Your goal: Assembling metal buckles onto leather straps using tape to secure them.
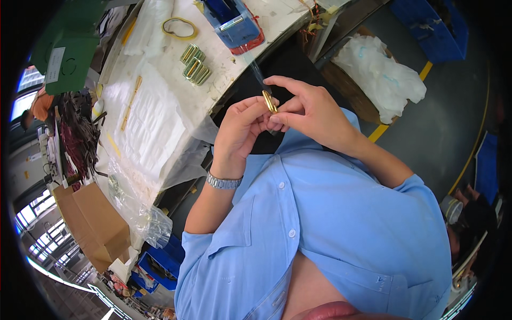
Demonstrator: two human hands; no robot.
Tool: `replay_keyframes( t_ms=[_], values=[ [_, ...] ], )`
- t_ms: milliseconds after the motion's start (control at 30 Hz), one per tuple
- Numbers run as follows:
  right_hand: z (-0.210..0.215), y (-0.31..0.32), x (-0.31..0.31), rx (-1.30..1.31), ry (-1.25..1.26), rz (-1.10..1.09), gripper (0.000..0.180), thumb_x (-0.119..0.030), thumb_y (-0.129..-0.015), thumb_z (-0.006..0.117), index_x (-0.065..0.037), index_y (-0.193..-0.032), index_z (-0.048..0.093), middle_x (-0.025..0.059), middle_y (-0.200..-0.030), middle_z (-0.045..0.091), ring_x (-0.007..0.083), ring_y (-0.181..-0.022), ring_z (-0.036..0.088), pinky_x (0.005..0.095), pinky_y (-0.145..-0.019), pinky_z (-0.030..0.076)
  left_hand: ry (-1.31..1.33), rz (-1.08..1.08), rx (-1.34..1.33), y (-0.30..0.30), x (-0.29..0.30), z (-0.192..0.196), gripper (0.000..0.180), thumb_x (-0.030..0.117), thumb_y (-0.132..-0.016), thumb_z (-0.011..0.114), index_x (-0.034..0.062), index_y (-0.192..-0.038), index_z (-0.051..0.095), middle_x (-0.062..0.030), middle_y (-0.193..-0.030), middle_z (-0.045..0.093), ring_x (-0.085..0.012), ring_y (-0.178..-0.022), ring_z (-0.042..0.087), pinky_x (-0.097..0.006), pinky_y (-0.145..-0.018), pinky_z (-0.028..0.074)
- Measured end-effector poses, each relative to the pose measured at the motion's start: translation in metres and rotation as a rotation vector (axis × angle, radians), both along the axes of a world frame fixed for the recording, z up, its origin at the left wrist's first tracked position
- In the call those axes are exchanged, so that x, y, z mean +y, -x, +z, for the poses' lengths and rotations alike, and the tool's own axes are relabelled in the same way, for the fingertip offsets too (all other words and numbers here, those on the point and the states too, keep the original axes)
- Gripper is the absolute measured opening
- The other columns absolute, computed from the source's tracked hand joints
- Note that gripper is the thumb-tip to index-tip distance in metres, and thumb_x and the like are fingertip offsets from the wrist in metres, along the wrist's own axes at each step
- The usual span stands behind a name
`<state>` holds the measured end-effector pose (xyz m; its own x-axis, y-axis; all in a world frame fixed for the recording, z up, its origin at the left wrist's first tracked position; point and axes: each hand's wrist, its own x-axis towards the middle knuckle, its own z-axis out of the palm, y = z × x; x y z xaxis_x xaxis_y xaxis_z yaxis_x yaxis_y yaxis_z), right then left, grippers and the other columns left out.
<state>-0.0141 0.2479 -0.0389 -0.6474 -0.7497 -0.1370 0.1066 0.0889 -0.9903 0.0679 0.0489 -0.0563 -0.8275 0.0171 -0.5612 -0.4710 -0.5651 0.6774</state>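
Both hands meet in front of my chest around a shiny gold metal piece [270,101], which looks like a buckle or a small stack of them. My left hand [242,122], with a watch at the wrist, pinches it from the left. On the other side my right hand [314,109] has its thumb at the lower end and its index finger stretched along clear tape [256,69]. That strip runs up to a blue tape dispenser [234,26] at the table edge. Two bundles of gold rectangular buckles [196,71] lie on the table. Fingers partly hide the held piece.
On the white worktable [213,90] are a roll of yellowish tape [179,28], white sheets [154,122] and a clear plastic bag [144,208]. A cardboard box [93,224] stands at left. White plastic [381,74] covers a carton at right; a blue bin [432,26] is beyond.
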Motion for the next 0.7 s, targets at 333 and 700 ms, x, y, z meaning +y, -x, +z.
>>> replay_keyframes(
  t_ms=[333, 700],
  values=[
    [-0.033, 0.018, -0.008, 0.192, -0.005, -0.086, 0.085, -0.015, -0.084, 0.092, 0.003, -0.157, 0.051, 0.0158, -0.112, 0.081, 0.0214, -0.098, 0.079, 0.0349, -0.091, 0.061, -0.12, -0.003, -0.041, 0.001, -0.011, -0.013, 0.021, 0.015, -0.105, 0.067, -0.0014, -0.114, 0.077, -0.0039, -0.094, 0.076, -0.0114, -0.08, 0.068, -0.029, -0.078, 0.058],
    [-0.04, 0.023, -0.023, -0.207, 0.218, 0.066, 0.059, 0.0, -0.096, 0.08, 0.006, -0.151, 0.059, 0.0158, -0.135, 0.074, 0.0174, -0.123, 0.071, 0.033, -0.108, 0.058, -0.418, 0.008, -0.237, 0.014, -0.027, -0.013, 0.013, 0.014, -0.108, 0.064, 0.0073, -0.119, 0.067, -0.0029, -0.099, 0.073, -0.0163, -0.079, 0.066, -0.036, -0.078, 0.057]
  ],
)
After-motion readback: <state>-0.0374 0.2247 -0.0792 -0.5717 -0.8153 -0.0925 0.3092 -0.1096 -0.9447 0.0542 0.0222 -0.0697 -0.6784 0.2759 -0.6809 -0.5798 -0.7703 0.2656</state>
